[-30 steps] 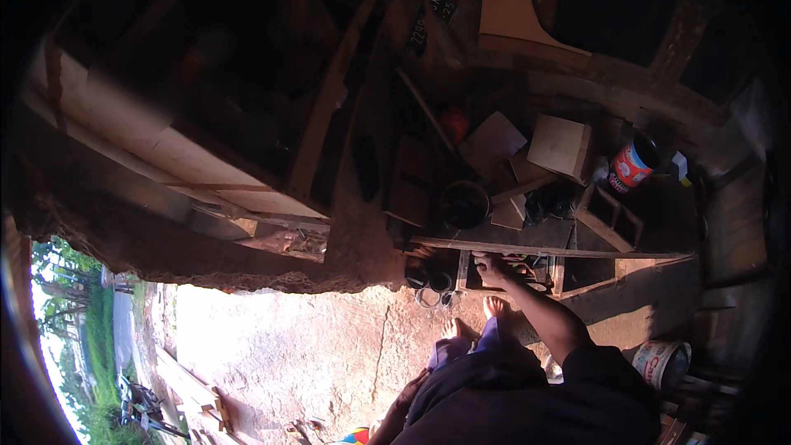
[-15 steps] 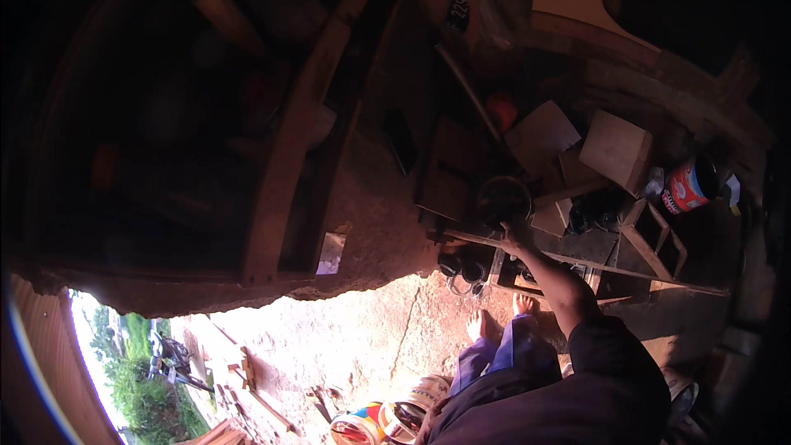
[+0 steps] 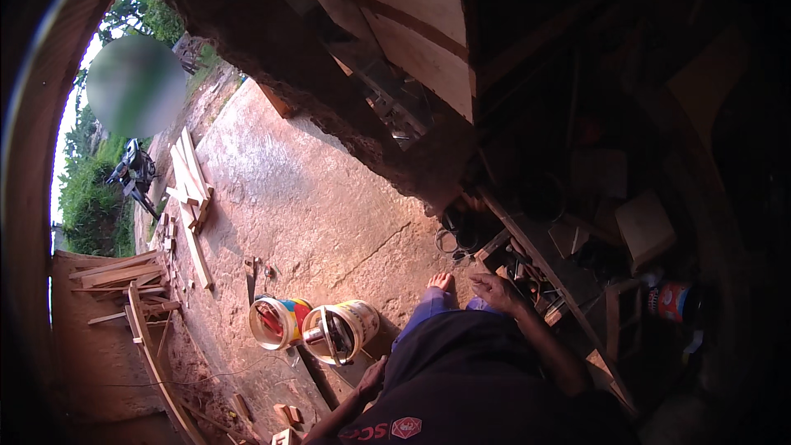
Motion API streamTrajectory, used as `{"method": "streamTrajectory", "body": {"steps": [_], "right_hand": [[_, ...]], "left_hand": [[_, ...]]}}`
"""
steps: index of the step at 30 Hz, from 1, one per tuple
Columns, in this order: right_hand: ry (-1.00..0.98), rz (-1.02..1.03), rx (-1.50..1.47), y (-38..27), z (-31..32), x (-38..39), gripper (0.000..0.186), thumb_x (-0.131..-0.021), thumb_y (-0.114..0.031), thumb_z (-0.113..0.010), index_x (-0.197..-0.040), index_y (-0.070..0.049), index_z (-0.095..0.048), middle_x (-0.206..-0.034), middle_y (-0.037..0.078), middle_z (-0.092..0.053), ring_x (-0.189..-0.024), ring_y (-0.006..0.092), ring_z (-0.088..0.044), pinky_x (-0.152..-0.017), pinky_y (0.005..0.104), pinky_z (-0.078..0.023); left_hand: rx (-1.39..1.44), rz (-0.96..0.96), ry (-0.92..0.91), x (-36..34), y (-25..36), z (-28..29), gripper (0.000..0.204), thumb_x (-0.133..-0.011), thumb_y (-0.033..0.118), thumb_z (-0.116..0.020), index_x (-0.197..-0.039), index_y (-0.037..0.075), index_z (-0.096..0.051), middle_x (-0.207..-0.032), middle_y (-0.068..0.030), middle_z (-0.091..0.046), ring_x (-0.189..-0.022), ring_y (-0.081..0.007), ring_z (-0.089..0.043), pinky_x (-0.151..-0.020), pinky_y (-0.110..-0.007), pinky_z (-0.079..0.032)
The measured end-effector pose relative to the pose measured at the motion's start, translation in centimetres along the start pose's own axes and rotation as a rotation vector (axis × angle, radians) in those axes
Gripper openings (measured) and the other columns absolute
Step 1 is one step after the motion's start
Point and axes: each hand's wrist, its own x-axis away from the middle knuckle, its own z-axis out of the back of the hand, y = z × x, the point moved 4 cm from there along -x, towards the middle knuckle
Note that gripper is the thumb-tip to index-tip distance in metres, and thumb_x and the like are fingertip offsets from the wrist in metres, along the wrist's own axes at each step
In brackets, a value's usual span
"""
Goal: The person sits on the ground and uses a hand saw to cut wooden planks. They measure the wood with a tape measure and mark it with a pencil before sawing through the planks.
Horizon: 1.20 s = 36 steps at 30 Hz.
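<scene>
My right hand [image 3: 494,290] hangs in front of my body, its fingers loosely apart with nothing seen in them. It is beside a wooden tray [image 3: 534,280] that holds small tools and parts I cannot make out. My left hand [image 3: 372,377] hangs low against my dark shirt, fingers loosely stretched and nothing visible in it. Just ahead of it stands a white bucket [image 3: 360,323] with a handle across its mouth and dark items inside. Touching or close to that bucket is a multicoloured bucket [image 3: 298,311] with red items in it.
Long planks [image 3: 188,173] lie on the concrete floor at far left, and more boards [image 3: 119,274] are piled by the wall. A motorcycle [image 3: 136,173] stands outside. On the dark right side are a wooden box [image 3: 645,227] and a red tin [image 3: 666,302].
My view has swung left toward the bright doorway and floor. My right hand has drawn back from the dark round thing at the bench; my left hand has come into view.
</scene>
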Motion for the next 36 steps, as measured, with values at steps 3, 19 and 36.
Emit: {"method": "streamTrajectory", "body": {"steps": [3, 19, 36], "right_hand": [[-0.135, -0.053, 0.012, -4.2, -0.8, 0.1, 0.045, -0.101, -0.02, -0.067, -0.14, 0.001, -0.06, -0.132, 0.014, -0.068, -0.117, 0.0184, -0.066, -0.102, 0.0318, -0.052], [-1.2, 0.246, 0.506, -21.6, -12.9, 0.7, 0.044, -0.102, -0.04, -0.063, -0.134, -0.011, -0.068, -0.13, 0.014, -0.068, -0.124, 0.0302, -0.063, -0.108, 0.0414, -0.047], [-1.247, -0.03, 0.564, -22.5, -15.9, 0.5, 0.033, -0.097, -0.032, -0.071, -0.121, -0.011, -0.064, -0.131, 0.016, -0.06, -0.124, 0.0291, -0.058, -0.107, 0.0412, -0.045]], "left_hand": [[0.215, 0.104, -0.012, 0.2, -5.9, -2.1, 0.067, -0.105, 0.063, -0.046, -0.138, 0.007, -0.062, -0.127, -0.0083, -0.07, -0.112, -0.0238, -0.067, -0.096, -0.036, -0.054], [0.831, -0.154, 0.113, 6.2, -9.4, -12.2, 0.07, -0.103, 0.065, -0.048, -0.139, 0.007, -0.062, -0.131, -0.012, -0.069, -0.118, -0.0276, -0.066, -0.102, -0.04, -0.053], [1.645, -0.278, -0.757, 3.7, -6.6, -8.6, 0.084, -0.095, 0.074, -0.051, -0.144, 0.006, -0.058, -0.136, -0.0179, -0.067, -0.125, -0.0331, -0.065, -0.114, -0.047, -0.047]]}}
